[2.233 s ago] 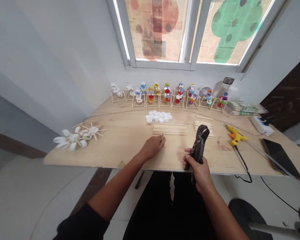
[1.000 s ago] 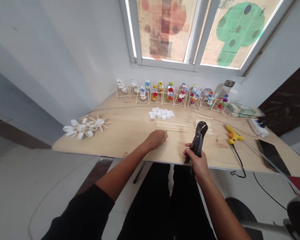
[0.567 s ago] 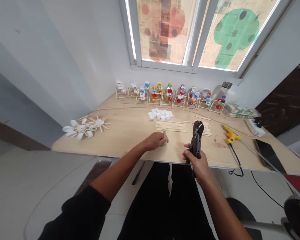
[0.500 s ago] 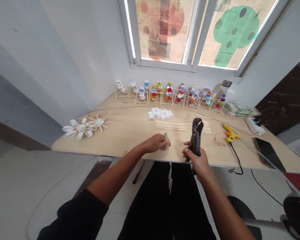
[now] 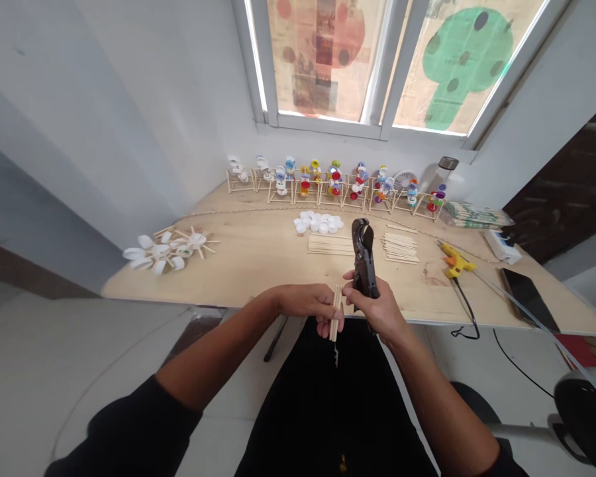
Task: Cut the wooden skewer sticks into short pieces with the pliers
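My left hand [image 5: 314,303] is closed around a small bundle of short wooden sticks [image 5: 336,315], held nearly upright at the table's front edge, above my lap. Close on its right, my right hand [image 5: 381,310] grips a black pliers-like tool [image 5: 363,262] by its handles, the rounded head pointing up and away from me. The right thumb and fingertips come up to the top of the bundle; whether they touch it I cannot tell. Beyond the hands lie a row of long wooden sticks [image 5: 328,244], partly behind the tool, and a pile of shorter sticks [image 5: 400,248].
White bottle caps [image 5: 318,222] cluster mid-table. Stick-and-cap wheels [image 5: 159,252] lie at left. Several stick frames with coloured caps [image 5: 334,182] line the back. At right are a yellow glue gun [image 5: 457,260], a phone [image 5: 529,299], a power strip [image 5: 501,246] and bagged sticks [image 5: 477,215].
Both hands have come closer together. My left hand has lowered the stick bundle toward me, and my right hand has moved left with the black tool, uncovering the shorter sticks.
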Tool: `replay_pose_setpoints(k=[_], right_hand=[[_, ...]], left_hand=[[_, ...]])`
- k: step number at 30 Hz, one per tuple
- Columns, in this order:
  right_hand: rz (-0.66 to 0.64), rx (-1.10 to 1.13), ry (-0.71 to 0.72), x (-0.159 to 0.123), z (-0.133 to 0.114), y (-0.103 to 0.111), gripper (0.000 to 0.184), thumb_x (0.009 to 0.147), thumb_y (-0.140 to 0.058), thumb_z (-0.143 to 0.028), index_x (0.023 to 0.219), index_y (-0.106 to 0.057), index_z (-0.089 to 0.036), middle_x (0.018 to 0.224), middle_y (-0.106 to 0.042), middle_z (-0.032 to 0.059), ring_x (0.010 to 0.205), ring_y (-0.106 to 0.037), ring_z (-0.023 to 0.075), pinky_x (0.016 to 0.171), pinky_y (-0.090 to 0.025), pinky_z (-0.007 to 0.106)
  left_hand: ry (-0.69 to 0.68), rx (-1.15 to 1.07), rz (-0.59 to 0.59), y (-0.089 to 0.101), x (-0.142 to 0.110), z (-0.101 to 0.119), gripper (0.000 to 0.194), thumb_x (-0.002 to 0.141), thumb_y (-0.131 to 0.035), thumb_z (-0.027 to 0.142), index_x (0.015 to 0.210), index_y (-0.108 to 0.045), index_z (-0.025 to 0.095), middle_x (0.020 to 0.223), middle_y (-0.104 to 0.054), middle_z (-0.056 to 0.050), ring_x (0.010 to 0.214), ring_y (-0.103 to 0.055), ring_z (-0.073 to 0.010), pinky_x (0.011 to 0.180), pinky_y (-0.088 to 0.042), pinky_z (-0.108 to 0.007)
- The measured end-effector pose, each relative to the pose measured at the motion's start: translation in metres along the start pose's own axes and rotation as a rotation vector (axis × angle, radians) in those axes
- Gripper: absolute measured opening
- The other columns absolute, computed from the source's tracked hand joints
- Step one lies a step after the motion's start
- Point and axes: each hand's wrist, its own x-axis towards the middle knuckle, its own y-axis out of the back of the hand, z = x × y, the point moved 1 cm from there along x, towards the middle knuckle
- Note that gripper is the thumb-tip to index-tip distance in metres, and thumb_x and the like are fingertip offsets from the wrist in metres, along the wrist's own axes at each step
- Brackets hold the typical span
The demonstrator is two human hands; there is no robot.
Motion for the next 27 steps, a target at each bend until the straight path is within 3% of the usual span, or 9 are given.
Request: replay_pose_setpoints(k=[8, 18, 21, 25, 27], right_hand=[[0.012, -0.023, -0.018, 0.016, 0.013, -0.004, 0.027, 0.065, -0.063, -0.027, 0.09, -0.057, -0.018, 0.065, -0.054, -0.0042, 0.057, -0.051, 0.0116, 0.057, -0.042, 0.025], [0.116, 0.045, -0.073, 0.03, 0.024, 0.008, 0.028, 0.064, -0.064, -0.025, 0.09, -0.059, -0.016, 0.066, -0.055, -0.003, 0.058, -0.051, 0.0112, 0.057, -0.041, 0.024], [0.201, 0.064, -0.074, 0.033, 0.025, 0.014, 0.027, 0.063, -0.066, -0.025, 0.088, -0.061, -0.016, 0.065, -0.055, -0.003, 0.057, -0.052, 0.0115, 0.056, -0.042, 0.025], [0.386, 0.125, -0.055, 0.039, 0.03, 0.026, 0.028, 0.061, -0.068, -0.027, 0.086, -0.061, -0.016, 0.063, -0.055, -0.0039, 0.054, -0.053, 0.0109, 0.055, -0.042, 0.024], [0.473, 0.158, -0.043, 0.041, 0.033, 0.034, 0.028, 0.061, -0.069, -0.027, 0.086, -0.061, -0.016, 0.064, -0.055, -0.0041, 0.055, -0.053, 0.0105, 0.056, -0.043, 0.024]], left_hand=[[0.045, -0.079, -0.088, 0.019, 0.01, -0.009, 0.028, 0.078, -0.055, 0.039, 0.077, -0.066, 0.013, 0.063, -0.066, -0.002, 0.056, -0.059, -0.0103, 0.058, -0.049, -0.021], [0.15, -0.08, -0.124, 0.037, 0.033, -0.01, 0.03, 0.08, -0.051, 0.039, 0.074, -0.064, 0.012, 0.057, -0.062, -0.001, 0.051, -0.057, -0.0098, 0.055, -0.046, -0.021], [0.096, 0.002, 0.009, 0.035, 0.036, -0.004, 0.032, 0.083, -0.046, 0.038, 0.077, -0.062, 0.012, 0.053, -0.056, 0.001, 0.05, -0.053, -0.0084, 0.056, -0.045, -0.02], [-0.014, 0.222, 0.349, 0.026, 0.04, -0.001, 0.031, 0.085, -0.04, 0.035, 0.07, -0.057, 0.013, 0.057, -0.054, 0.002, 0.055, -0.051, -0.0078, 0.056, -0.042, -0.018], [0.002, 0.296, 0.439, 0.016, 0.045, -0.003, 0.029, 0.086, -0.038, 0.032, 0.07, -0.055, 0.013, 0.063, -0.058, 0.001, 0.056, -0.052, -0.0078, 0.057, -0.041, -0.018]])
